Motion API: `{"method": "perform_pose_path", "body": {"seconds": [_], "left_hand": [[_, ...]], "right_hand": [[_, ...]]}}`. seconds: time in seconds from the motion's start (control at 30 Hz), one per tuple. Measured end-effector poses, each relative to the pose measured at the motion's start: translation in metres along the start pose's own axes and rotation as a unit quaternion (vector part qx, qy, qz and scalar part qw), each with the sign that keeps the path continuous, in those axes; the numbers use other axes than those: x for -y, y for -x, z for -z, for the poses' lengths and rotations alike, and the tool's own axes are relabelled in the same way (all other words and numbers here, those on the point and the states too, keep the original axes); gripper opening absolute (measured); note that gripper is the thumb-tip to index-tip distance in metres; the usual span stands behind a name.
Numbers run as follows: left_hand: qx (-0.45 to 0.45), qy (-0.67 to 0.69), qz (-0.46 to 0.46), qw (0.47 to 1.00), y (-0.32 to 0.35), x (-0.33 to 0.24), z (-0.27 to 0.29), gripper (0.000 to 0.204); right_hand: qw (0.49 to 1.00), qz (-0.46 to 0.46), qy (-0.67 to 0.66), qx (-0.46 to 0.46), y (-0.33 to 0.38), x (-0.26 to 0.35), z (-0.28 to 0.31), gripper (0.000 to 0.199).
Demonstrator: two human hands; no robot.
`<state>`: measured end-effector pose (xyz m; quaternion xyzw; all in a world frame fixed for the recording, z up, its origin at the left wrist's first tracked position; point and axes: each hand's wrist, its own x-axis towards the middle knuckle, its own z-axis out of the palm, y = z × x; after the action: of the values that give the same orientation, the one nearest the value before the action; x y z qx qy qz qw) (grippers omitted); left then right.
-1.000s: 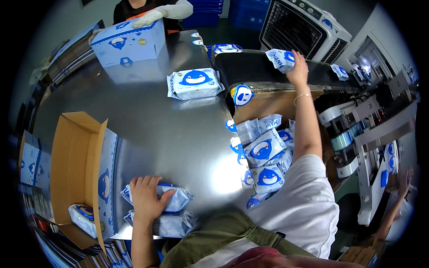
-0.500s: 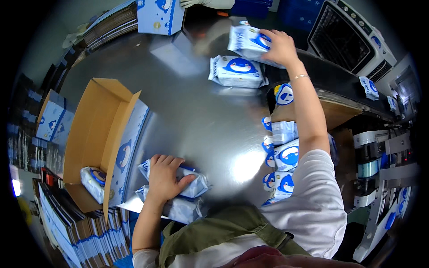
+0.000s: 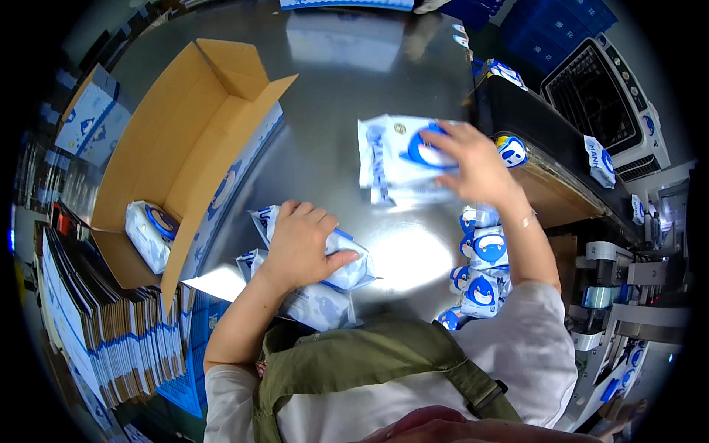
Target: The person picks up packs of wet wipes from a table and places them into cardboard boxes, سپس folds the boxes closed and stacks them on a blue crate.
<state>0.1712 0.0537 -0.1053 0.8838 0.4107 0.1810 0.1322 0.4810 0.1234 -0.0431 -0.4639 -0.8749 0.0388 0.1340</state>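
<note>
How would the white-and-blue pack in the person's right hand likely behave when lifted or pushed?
The pack probably gives when squeezed, since its wrapper looks like thin film with a flat end seam. Its broad, flattish shape makes rolling unlikely. Pushed, it would likely slide easily, as the metal table looks smooth and shiny.

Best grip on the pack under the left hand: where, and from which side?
Around the middle, from above. That pack lies lengthwise across the person's front, with a second pack crowding its near side. Its crimped ends look thin and floppy, so likely poor holds; the fuller body should suit a spread hand, as the left hand lies over it.
</note>
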Motion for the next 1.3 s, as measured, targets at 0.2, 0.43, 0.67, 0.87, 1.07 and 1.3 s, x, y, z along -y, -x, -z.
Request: {"method": "perform_pose_path", "body": {"seconds": [0.2,0.43,0.67,0.87,1.07,1.3], "left_hand": [[0.037,0.000,0.003,0.999,0.009,-0.001,0.004,0.053],[-0.141,-0.047,0.115,0.982,0.082,-0.034,0.032,0.067],[-0.191,0.525,0.498,0.663,0.193,-0.028,-0.025,0.055],[-0.214,0.569,0.453,0.652,0.150,-0.036,-0.041,0.053],[-0.291,0.593,0.328,0.675,0.160,-0.057,-0.038,0.070],[-0.526,0.394,0.070,0.751,0.117,-0.052,0.083,0.077]], "right_hand": [[0.994,0.026,0.103,-0.030,0.054,0.039,-0.032,0.078],[0.998,-0.062,0.003,0.012,-0.019,-0.020,-0.027,0.106],[0.892,-0.187,-0.385,0.144,-0.064,-0.063,-0.063,0.092],[0.637,-0.217,-0.726,0.143,-0.032,0.022,-0.132,0.073],[0.616,-0.164,-0.770,-0.026,0.034,0.014,-0.139,0.085],[0.675,0.062,-0.671,-0.301,-0.025,0.054,-0.019,0.072]]}}
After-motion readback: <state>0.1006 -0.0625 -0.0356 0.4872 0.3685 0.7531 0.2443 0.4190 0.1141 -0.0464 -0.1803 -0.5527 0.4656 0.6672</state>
